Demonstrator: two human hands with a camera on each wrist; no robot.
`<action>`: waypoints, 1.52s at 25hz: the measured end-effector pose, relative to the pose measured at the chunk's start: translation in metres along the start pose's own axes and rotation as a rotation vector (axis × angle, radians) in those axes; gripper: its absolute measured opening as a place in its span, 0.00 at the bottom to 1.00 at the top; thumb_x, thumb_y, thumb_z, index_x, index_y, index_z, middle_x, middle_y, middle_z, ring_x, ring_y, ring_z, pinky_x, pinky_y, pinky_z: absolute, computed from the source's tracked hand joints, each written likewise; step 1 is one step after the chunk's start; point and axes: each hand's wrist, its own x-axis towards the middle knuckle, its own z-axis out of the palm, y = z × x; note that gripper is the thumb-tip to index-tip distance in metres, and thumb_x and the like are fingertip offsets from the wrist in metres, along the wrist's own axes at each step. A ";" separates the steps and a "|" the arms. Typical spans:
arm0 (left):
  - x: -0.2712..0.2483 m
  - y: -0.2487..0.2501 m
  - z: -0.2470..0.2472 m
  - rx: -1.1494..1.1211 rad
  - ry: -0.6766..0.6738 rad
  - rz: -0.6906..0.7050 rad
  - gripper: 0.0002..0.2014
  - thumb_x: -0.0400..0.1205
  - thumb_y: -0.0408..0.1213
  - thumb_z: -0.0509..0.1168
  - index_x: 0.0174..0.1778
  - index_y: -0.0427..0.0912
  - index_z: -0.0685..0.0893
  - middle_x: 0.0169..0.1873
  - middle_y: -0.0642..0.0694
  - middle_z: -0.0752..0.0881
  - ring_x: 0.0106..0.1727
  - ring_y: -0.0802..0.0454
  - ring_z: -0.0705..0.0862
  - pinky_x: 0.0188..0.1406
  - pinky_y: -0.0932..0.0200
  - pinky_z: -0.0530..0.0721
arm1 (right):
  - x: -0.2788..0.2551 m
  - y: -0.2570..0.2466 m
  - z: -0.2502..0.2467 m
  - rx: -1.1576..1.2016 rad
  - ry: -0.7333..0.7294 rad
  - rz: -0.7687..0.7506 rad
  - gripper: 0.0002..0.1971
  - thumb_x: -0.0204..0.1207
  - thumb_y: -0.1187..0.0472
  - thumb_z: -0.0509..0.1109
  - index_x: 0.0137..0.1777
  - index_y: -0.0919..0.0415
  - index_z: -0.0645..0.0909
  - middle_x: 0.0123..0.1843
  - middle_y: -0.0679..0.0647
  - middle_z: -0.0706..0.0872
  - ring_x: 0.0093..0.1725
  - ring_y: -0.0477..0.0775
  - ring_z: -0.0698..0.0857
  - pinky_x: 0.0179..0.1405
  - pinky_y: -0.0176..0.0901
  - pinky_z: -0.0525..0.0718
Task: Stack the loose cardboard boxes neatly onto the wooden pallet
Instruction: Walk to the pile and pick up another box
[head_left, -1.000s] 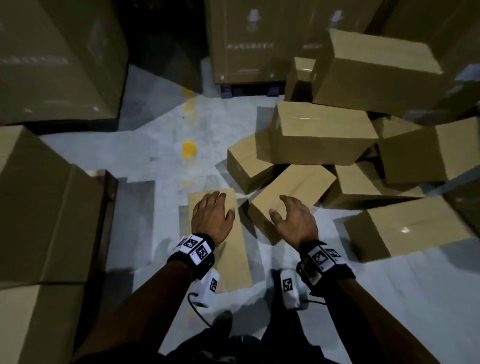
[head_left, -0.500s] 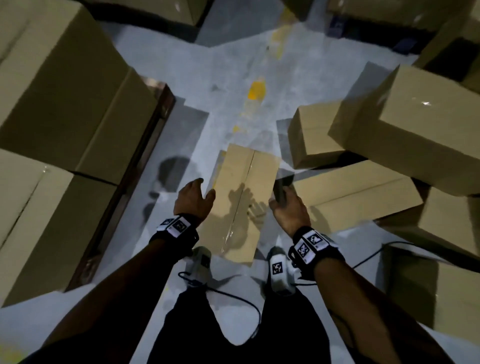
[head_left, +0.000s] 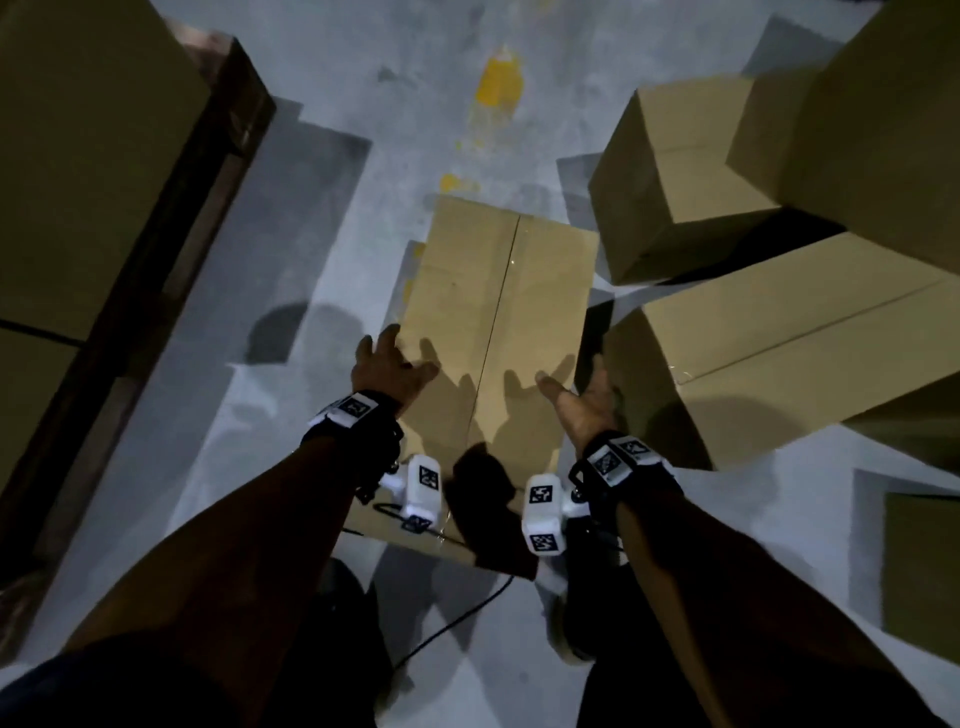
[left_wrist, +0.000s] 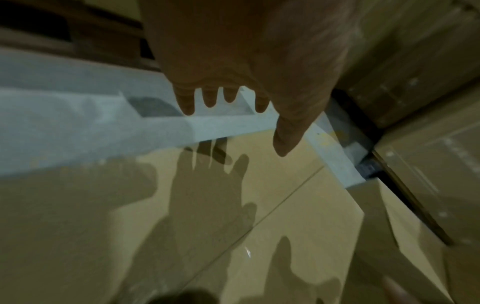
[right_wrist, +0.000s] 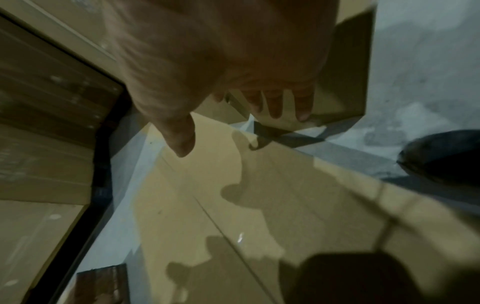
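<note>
A long cardboard box (head_left: 493, 322) with a taped centre seam lies on the grey floor in front of me. My left hand (head_left: 389, 364) hovers over its left edge, fingers spread and straight (left_wrist: 228, 98), holding nothing. My right hand (head_left: 587, 389) hovers over its right edge, palm turned inward, fingers extended (right_wrist: 275, 107). Both cast shadows on the box top (left_wrist: 207, 195). The wooden pallet (head_left: 171, 234) runs along the left with stacked boxes (head_left: 88, 156) on it.
Loose boxes crowd the right: a small one (head_left: 670, 182), a long one (head_left: 779, 348) close beside the target box, and a large one (head_left: 883, 130) on top. Another box (head_left: 924, 566) sits at the right edge. My shoe (right_wrist: 441, 156) stands nearby.
I have bent lower and nearer to the box, which now fills more of the view. Both hands have spread apart toward its two long sides.
</note>
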 end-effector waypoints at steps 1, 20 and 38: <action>0.016 -0.006 0.008 -0.020 0.000 -0.005 0.44 0.79 0.51 0.74 0.87 0.52 0.56 0.86 0.37 0.52 0.83 0.36 0.62 0.78 0.43 0.67 | 0.014 0.005 0.008 -0.007 0.001 0.006 0.52 0.75 0.48 0.80 0.90 0.46 0.49 0.89 0.56 0.59 0.86 0.65 0.61 0.81 0.57 0.65; 0.012 0.018 -0.024 -0.176 0.018 0.175 0.55 0.74 0.51 0.79 0.88 0.56 0.47 0.83 0.36 0.62 0.82 0.38 0.65 0.80 0.45 0.66 | -0.011 -0.031 0.007 -0.067 0.078 -0.229 0.59 0.71 0.47 0.82 0.88 0.37 0.39 0.89 0.56 0.58 0.85 0.67 0.63 0.80 0.61 0.64; -0.366 0.114 -0.405 -0.281 0.205 0.529 0.52 0.75 0.49 0.78 0.87 0.60 0.49 0.86 0.46 0.56 0.84 0.45 0.61 0.79 0.46 0.63 | -0.479 -0.228 -0.108 0.101 0.300 -0.572 0.59 0.68 0.46 0.85 0.88 0.37 0.45 0.88 0.53 0.62 0.84 0.63 0.65 0.81 0.57 0.66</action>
